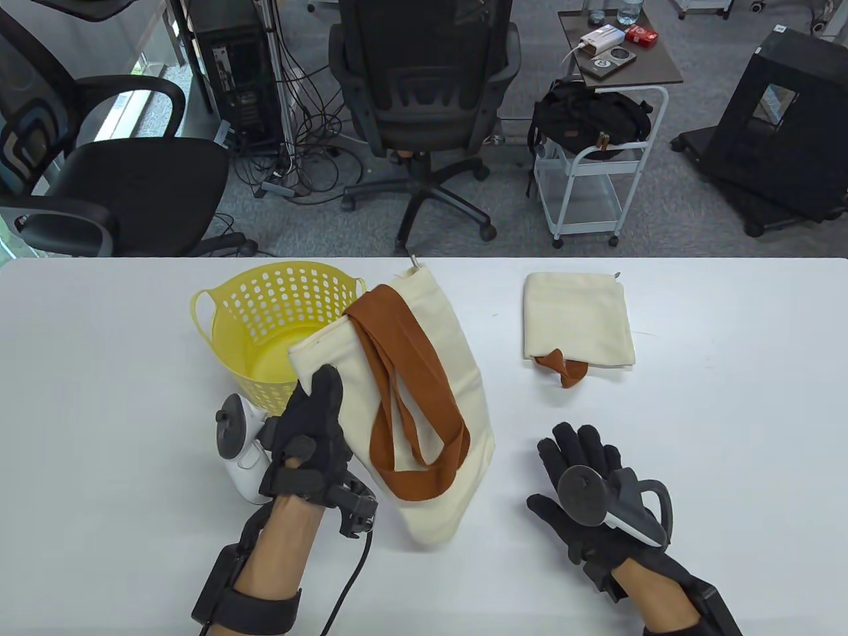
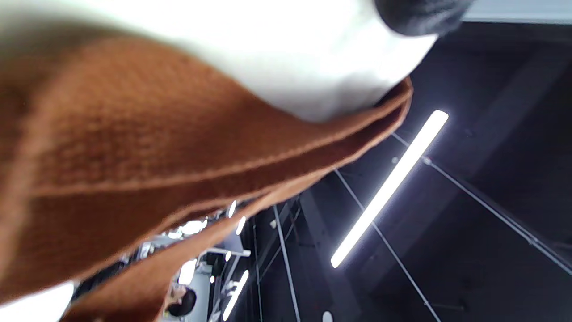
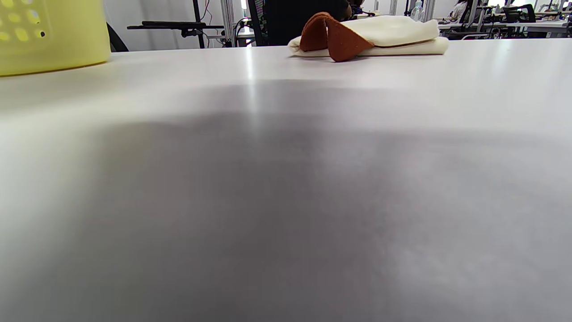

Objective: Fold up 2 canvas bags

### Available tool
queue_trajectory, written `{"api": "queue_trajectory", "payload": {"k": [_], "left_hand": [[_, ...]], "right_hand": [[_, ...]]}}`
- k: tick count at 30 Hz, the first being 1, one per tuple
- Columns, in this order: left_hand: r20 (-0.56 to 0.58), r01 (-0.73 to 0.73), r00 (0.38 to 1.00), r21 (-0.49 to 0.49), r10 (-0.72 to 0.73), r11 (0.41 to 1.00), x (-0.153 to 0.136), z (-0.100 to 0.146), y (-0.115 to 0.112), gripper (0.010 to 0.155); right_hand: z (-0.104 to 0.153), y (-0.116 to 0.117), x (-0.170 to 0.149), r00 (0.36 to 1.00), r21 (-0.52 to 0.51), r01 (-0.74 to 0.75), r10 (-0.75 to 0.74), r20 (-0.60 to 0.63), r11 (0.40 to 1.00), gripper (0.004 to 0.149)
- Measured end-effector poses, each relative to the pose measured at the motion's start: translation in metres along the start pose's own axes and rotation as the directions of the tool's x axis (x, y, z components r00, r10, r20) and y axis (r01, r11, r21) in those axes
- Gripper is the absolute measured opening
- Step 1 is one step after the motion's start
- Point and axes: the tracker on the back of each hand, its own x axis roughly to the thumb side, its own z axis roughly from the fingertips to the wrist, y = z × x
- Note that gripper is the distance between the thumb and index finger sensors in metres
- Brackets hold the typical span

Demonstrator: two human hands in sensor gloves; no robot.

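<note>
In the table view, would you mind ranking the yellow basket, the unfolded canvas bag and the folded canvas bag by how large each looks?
1. Unfolded canvas bag: largest, though the left hand holds it nearer the camera, which enlarges it.
2. Yellow basket: partly hidden behind that bag.
3. Folded canvas bag: smallest, lying flat on the table.

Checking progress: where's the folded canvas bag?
In the table view, the folded canvas bag lies on the table's right side, beyond the right hand.
</note>
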Motion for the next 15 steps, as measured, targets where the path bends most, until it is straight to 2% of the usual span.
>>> {"api": "queue_trajectory", "payload": {"k": [3,6,8,12,14,15], "left_hand": [[-0.058,-0.038,0.998,-0.029,0.036,0.999,-0.022,-0.005,0.005,0.057],[-0.107,-0.068,0.993,-0.086,0.059,0.994,-0.038,-0.009,0.007,0.057],[-0.136,-0.086,0.988,-0.111,0.07,0.99,-0.045,-0.012,0.008,0.056],[-0.189,-0.122,0.978,-0.147,0.094,0.982,-0.06,-0.014,0.008,0.056],[-0.214,-0.136,0.972,-0.159,0.1,0.978,-0.067,-0.015,0.009,0.056],[-0.222,-0.133,0.97,-0.158,0.096,0.978,-0.07,-0.015,0.01,0.056]], "right_hand": [[-0.001,-0.009,-0.004,0.99,-0.032,0.138,-0.138,0.015,0.99,0.078],[-0.006,-0.021,-0.009,0.949,-0.064,0.316,-0.315,0.035,0.946,0.074],[-0.014,-0.029,-0.011,0.899,-0.084,0.439,-0.437,0.039,0.895,0.074],[-0.037,-0.043,-0.01,0.751,-0.098,0.66,-0.659,0.039,0.745,0.073],[-0.05,-0.047,-0.004,0.682,-0.066,0.731,-0.729,0.053,0.679,0.074],[-0.057,-0.047,0.0,0.637,-0.004,0.768,-0.763,0.105,0.64,0.077]]}}
